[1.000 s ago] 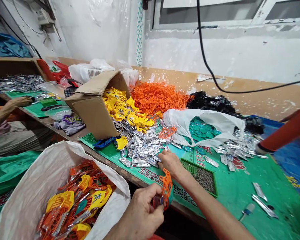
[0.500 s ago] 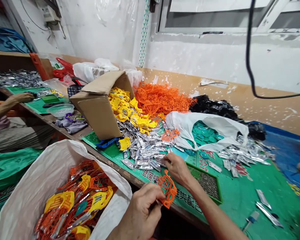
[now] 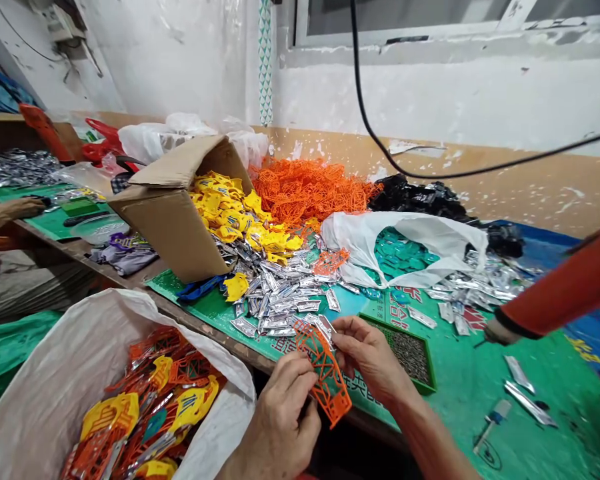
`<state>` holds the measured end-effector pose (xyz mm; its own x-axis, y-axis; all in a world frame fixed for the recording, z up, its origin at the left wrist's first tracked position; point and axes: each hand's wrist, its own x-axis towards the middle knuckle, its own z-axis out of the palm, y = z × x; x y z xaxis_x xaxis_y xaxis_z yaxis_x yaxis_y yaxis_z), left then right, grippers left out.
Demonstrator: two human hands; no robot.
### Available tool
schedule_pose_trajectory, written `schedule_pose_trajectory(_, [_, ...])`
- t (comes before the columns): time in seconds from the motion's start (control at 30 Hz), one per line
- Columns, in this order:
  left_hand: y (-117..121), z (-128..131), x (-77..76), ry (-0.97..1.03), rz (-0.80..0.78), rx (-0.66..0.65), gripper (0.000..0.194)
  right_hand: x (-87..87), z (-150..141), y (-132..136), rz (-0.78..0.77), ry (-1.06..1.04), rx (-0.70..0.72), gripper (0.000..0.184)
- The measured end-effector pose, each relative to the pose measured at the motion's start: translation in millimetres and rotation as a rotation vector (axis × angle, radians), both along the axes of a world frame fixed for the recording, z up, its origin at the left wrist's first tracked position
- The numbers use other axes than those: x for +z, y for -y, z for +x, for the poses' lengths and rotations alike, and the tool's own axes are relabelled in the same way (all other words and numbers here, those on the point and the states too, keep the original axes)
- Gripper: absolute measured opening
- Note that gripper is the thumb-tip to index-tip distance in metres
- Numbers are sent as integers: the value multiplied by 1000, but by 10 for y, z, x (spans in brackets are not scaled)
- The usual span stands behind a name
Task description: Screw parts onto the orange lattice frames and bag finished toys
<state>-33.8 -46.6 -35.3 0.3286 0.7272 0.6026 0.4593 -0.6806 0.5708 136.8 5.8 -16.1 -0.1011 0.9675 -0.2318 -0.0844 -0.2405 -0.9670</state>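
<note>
An orange plastic lattice piece (image 3: 325, 373) is held up between my left hand (image 3: 280, 413) and my right hand (image 3: 367, 353), and both hands grip it. A silvery strip seems to lie behind its upper end, partly hidden. Just beyond my right hand is a heap of silver foil-like pieces (image 3: 275, 297). Below my left hand, a white woven sack (image 3: 130, 333) holds mixed orange, yellow, teal and silver pieces. A green-rimmed tray of small grey metal parts (image 3: 410, 353) sits right of my right hand.
A cardboard box (image 3: 173, 227) lies tipped, spilling yellow pieces (image 3: 235, 223). Behind are orange lattices (image 3: 305, 190), black pieces (image 3: 420, 200) and a white bag of teal pieces (image 3: 405, 250). A co-worker's red sleeve (image 3: 565, 287) reaches in at right; another person's arm (image 3: 5, 213) rests at left.
The orange lattice piece has turned upright and now sits between both hands, which have drawn closer. A red-sleeved arm has come in from the right, and the view has shifted slightly.
</note>
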Motion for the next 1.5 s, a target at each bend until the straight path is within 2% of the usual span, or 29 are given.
schedule_pose_trajectory(0.17, [-4, 36, -22, -49, -60, -59, 42, -10, 27, 103, -26, -111, -7, 41])
schedule_pose_trajectory(0.27, [-14, 24, 32, -15, -197, -174, 54, -17, 26, 173, -29, -150, -28, 38])
schedule_pose_trajectory(0.37, [-26, 9, 137, 102, -385, -270, 47, -30, 4, 234, -32, -180, -52, 35])
schedule_pose_trajectory(0.47, [-31, 28, 204, 229, -587, -250, 32, -46, -31, 271, -36, -218, -75, 34])
schedule_pose_trajectory(0.6, [-27, 79, 178, 361, -786, -181, 29, -77, -76, 286, -40, -262, -105, 34])
schedule_pose_trajectory(0.7, [-28, 92, 144, 391, -817, -131, 27, -101, -103, 297, -44, -281, -122, 34])
schedule_pose_trajectory(0.93, [-42, 97, 125, 342, -757, 33, 19, -121, -159, 332, -47, -306, -143, 36])
schedule_pose_trajectory(1.0, [-49, 128, 127, 432, -783, 11, 19, -134, -166, 340, -47, -306, -138, 35])
schedule_pose_trajectory(1.13, [-70, 209, 134, 735, -959, -112, 24, -148, -186, 367, -53, -287, -137, 34])
schedule_pose_trajectory(1.27, [-87, 237, 105, 894, -1051, -101, 28, -127, -223, 422, -20, -176, -145, 37])
schedule_pose_trajectory(1.37, [-92, 227, 70, 928, -1043, -66, 28, -134, -242, 458, 73, -26, -164, 34])
schedule_pose_trajectory(1.5, [-90, 217, 41, 894, -1009, -83, 25, -169, -233, 469, 378, 287, -206, 19])
